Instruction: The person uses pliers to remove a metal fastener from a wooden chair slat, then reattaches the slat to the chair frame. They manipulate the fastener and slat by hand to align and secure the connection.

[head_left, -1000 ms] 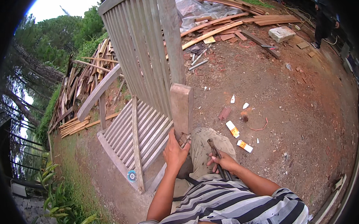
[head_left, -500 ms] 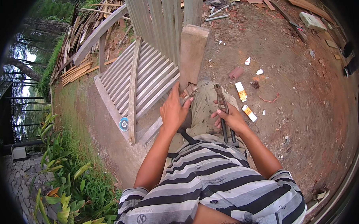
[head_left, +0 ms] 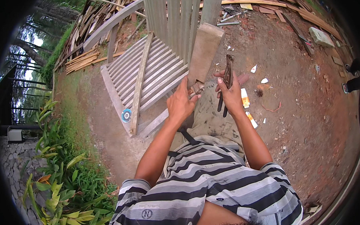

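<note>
Fingers of the right hand [head_left: 231, 95] are curled around rusty metal pincers [head_left: 228, 73] just below the head, which points away from the person, dark handles trailing beneath the palm over the khaki trousers [head_left: 217, 111]. Fingers of the left hand [head_left: 181, 104] are mostly straight, thumb spread well apart, reaching to the near end of a broad wooden armrest [head_left: 205, 50], beside a broken-looking joint [head_left: 195, 87]; whether they grip anything there cannot be told. That armrest belongs to a weathered slatted chair [head_left: 175, 29], standing ahead and to the left on the bare ground [head_left: 307, 120]. A narrow bar [head_left: 141, 84] crosses above its seat, and a blue-ringed disc [head_left: 126, 115] lies near the seat corner closest to the left forearm. Right of the pincers, two white-and-orange cartons [head_left: 245, 98], a pine cone [head_left: 259, 92] and a red strand [head_left: 272, 108] lie on the ground. Toward its far right edge are a pale block [head_left: 321, 36] and another person's shoes [head_left: 345, 88].
</note>
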Available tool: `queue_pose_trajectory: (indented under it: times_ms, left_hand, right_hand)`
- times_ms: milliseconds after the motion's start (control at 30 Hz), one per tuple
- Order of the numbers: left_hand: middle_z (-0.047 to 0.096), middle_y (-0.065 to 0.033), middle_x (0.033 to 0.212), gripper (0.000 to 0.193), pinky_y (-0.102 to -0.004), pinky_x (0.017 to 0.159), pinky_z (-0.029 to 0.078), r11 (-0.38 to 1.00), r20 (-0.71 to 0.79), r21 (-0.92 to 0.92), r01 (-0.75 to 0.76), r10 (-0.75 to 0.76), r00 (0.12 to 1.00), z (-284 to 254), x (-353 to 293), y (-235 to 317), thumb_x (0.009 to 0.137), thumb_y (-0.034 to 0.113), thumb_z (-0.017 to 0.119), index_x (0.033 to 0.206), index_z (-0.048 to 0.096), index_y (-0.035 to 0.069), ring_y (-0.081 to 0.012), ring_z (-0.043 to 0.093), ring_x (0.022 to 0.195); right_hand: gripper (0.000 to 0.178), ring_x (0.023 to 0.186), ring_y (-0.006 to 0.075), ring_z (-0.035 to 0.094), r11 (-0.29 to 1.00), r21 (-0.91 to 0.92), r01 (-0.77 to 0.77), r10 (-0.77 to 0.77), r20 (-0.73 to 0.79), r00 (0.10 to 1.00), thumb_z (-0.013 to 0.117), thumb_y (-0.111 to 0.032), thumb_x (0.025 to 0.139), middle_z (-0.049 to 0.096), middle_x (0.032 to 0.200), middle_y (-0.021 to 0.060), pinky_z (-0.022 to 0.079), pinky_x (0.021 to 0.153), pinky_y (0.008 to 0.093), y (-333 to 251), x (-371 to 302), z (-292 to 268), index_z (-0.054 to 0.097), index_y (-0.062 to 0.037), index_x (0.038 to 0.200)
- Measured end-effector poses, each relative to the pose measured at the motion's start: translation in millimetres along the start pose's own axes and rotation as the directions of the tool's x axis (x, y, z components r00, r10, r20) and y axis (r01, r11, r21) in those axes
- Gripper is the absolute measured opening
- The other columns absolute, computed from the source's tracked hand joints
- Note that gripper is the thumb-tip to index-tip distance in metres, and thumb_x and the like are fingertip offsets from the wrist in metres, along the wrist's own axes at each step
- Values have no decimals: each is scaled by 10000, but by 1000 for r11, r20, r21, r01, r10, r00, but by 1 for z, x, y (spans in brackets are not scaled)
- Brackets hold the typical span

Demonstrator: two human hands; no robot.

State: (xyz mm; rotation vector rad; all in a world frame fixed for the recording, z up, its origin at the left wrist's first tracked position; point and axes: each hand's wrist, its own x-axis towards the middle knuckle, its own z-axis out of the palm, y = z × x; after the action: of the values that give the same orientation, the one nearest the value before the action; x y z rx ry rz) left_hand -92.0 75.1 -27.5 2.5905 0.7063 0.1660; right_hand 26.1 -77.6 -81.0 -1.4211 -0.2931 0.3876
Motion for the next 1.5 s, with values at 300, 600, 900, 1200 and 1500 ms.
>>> queue_pose_trajectory:
  times_ms: [300,600,900,1200,1500]
  left_hand:
    - [670,-254,1307,924,-509,931,526,985,-16,-160,-57,56,998,-18,3,-4,830,327,840,1578,367,62,-459,666,1137]
    - [641,-255,1378,945,-464,1005,520,898,-74,-437,-62,33,997,-50,-8,-11,802,283,881,1562,374,39,-440,639,1240]
    - [608,-213,1410,980,-434,1035,522,736,-122,-671,-93,15,992,-86,-22,-17,782,198,918,1555,347,5,-315,649,1237]
    - [548,-165,1405,1012,-412,1109,447,513,-156,-842,-169,68,985,-134,-49,-40,782,253,944,1531,322,-21,-275,562,1305]
    - [604,-165,1317,995,-363,1040,488,413,-430,-844,-342,-141,892,-153,-81,-52,778,415,941,1459,372,-36,-247,607,1238]
  right_hand:
    - [533,1112,425,698,322,-918,-231,368,-103,924,814,-315,811,733,1153,265,541,945,494,186,24,-162,683,-11,1229]
    - [409,1088,432,704,442,-855,-271,327,-128,936,729,-272,881,735,1148,259,545,964,480,261,-45,-183,707,1,1185]
    - [497,1174,312,646,718,-331,612,-553,263,791,607,-421,1051,649,1278,192,512,1001,435,-77,-21,38,631,-25,1352]
    - [686,1090,339,588,674,72,735,-587,656,475,648,-515,982,567,1310,189,475,992,428,-114,15,105,571,-78,1506]
    - [546,1060,274,617,673,102,732,-541,743,394,729,-276,957,636,1195,130,502,945,384,-165,0,157,620,-117,1468]
